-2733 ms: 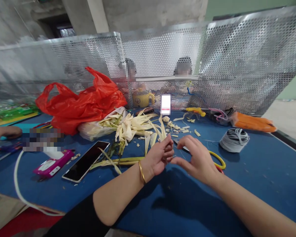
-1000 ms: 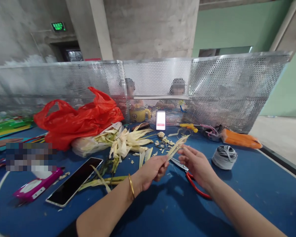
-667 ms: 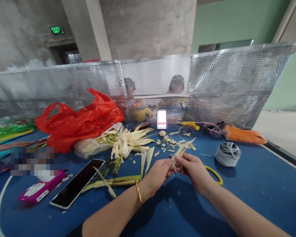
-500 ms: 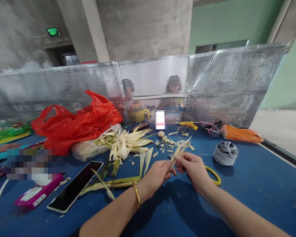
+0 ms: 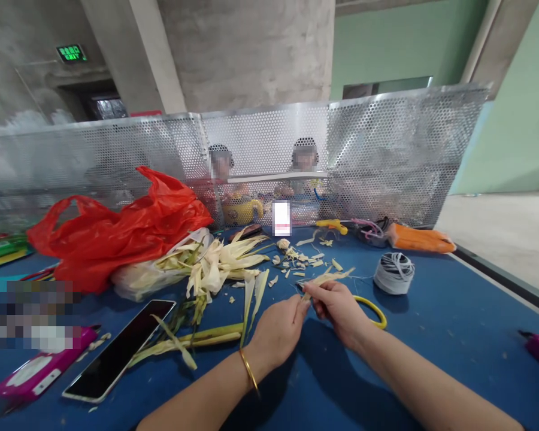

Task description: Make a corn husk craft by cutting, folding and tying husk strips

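Note:
My left hand (image 5: 282, 328) and my right hand (image 5: 335, 306) meet over the middle of the blue table. Both are closed on a pale bundle of corn husk (image 5: 331, 276), whose free end sticks out to the right above my right fingers. A thin thread trails from near the fingertips toward a spool of grey-white yarn (image 5: 394, 273). Just beyond my right wrist lies a yellow ring-shaped handle (image 5: 372, 311), partly covered by the hand. A heap of loose corn husks (image 5: 227, 257) spreads left of my hands, and small husk scraps (image 5: 299, 258) lie beyond them.
A red plastic bag (image 5: 130, 224) and a black-screened phone (image 5: 121, 350) are on the left, by a magenta device (image 5: 47, 365). Along the back runs a perforated metal screen (image 5: 386, 149), with two people behind it. An orange package (image 5: 420, 238) lies back right.
The husk bundle has tipped from pointing up to lying nearly flat toward the right. My hands have turned with it. The view has swung slightly to the right.

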{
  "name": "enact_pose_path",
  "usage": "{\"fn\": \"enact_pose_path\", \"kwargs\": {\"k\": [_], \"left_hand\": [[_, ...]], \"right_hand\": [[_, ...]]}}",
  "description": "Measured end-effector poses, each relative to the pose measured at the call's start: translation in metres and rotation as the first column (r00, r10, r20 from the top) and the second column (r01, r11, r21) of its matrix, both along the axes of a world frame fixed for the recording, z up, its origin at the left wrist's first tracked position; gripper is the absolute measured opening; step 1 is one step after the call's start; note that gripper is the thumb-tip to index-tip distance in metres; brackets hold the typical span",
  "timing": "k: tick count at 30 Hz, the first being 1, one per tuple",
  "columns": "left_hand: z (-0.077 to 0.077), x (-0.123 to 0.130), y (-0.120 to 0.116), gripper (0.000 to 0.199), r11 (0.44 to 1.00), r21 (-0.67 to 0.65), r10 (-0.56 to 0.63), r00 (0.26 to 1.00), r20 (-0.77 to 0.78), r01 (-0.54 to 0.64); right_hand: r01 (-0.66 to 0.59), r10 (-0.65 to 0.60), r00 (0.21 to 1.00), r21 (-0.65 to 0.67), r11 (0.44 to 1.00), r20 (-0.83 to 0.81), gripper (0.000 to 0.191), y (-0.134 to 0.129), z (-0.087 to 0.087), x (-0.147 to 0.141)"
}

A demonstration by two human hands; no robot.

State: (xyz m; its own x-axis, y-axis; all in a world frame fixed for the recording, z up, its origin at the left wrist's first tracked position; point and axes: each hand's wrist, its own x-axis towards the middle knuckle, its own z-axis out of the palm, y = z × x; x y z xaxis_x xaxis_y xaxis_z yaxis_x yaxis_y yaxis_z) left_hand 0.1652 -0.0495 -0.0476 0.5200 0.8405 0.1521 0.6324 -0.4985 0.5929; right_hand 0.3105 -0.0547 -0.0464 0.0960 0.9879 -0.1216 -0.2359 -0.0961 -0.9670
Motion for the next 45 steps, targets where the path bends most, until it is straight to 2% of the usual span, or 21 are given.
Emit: {"fn": "enact_pose_path", "kwargs": {"k": [3,9,15,23,26,28,30,31,33,35,37,38,40,41,42,45], "left_hand": [[0.001,-0.002,0.002,0.043,0.999,0.047,0.017,0.997,-0.077,-0.013],[0.01,-0.009,0.008,0.046,0.995,0.096,0.044,0.994,-0.099,-0.035],[0.017,-0.015,0.013,0.046,0.988,0.146,0.08,0.975,-0.208,-0.05],[0.019,-0.021,0.017,0.049,0.981,0.19,0.012,0.973,-0.231,0.033],[0.019,-0.024,0.021,0.042,0.983,0.184,0.034,0.977,-0.21,0.006],[0.02,-0.028,0.024,0.035,0.993,0.118,-0.005,0.979,-0.205,0.03],[0.02,-0.029,0.025,0.034,0.998,0.03,-0.056,0.987,-0.147,0.061],[0.02,-0.029,0.024,0.041,0.998,0.004,-0.055,0.995,-0.089,0.055],[0.019,-0.024,0.02,0.053,1.0,-0.008,0.008,0.997,0.073,-0.007],[0.017,-0.015,0.014,0.048,0.997,-0.049,0.061,0.97,0.237,-0.051],[0.015,-0.004,0.007,0.041,0.982,-0.19,0.069,0.909,0.411,0.012],[0.014,0.002,0.003,0.04,0.952,-0.294,0.079,0.862,0.5,0.084],[0.011,0.01,-0.002,0.041,0.88,-0.446,0.176,0.763,0.622,0.161],[0.01,0.012,-0.004,0.039,0.868,-0.474,0.217,0.744,0.632,0.149],[0.01,0.012,-0.004,0.037,0.877,-0.465,0.221,0.759,0.612,0.12],[0.009,0.005,-0.001,0.036,0.953,-0.302,0.146,0.862,0.485,0.009]], "right_hand": [[0.067,-0.065,0.997,0.046,0.997,-0.035,0.038,0.002,0.005,0.007],[0.164,-0.153,0.983,0.107,0.981,-0.103,0.035,0.005,0.021,0.021],[0.126,-0.117,0.989,0.098,0.987,-0.093,0.036,0.006,0.024,0.028],[0.137,-0.122,0.981,0.094,0.986,-0.148,0.033,0.006,0.022,0.028],[0.147,-0.137,0.988,0.145,0.979,-0.073,0.034,0.005,0.022,0.026],[0.125,-0.127,0.992,0.179,0.976,-0.002,0.035,0.004,0.022,0.023],[0.09,-0.1,0.994,0.189,0.978,0.045,0.036,0.003,0.021,0.019],[0.072,-0.085,0.994,0.187,0.98,0.064,0.036,0.002,0.02,0.017],[0.036,-0.057,0.993,0.193,0.981,0.106,0.034,0.0,0.018,0.011],[-0.007,-0.027,0.987,0.212,0.977,0.157,0.033,-0.003,0.015,0.005],[-0.045,0.001,0.981,0.225,0.973,0.193,0.032,-0.006,0.013,0.0],[-0.058,0.008,0.977,0.23,0.972,0.211,0.031,-0.007,0.012,-0.002],[-0.066,0.001,0.965,0.239,0.969,0.261,0.028,-0.009,0.011,-0.004],[-0.071,-0.004,0.957,0.245,0.967,0.29,0.027,-0.009,0.011,-0.004],[-0.079,-0.007,0.946,0.253,0.964,0.325,0.025,-0.009,0.01,-0.004],[-0.099,-0.01,0.921,0.259,0.961,0.39,0.022,-0.008,0.01,-0.001]]}}
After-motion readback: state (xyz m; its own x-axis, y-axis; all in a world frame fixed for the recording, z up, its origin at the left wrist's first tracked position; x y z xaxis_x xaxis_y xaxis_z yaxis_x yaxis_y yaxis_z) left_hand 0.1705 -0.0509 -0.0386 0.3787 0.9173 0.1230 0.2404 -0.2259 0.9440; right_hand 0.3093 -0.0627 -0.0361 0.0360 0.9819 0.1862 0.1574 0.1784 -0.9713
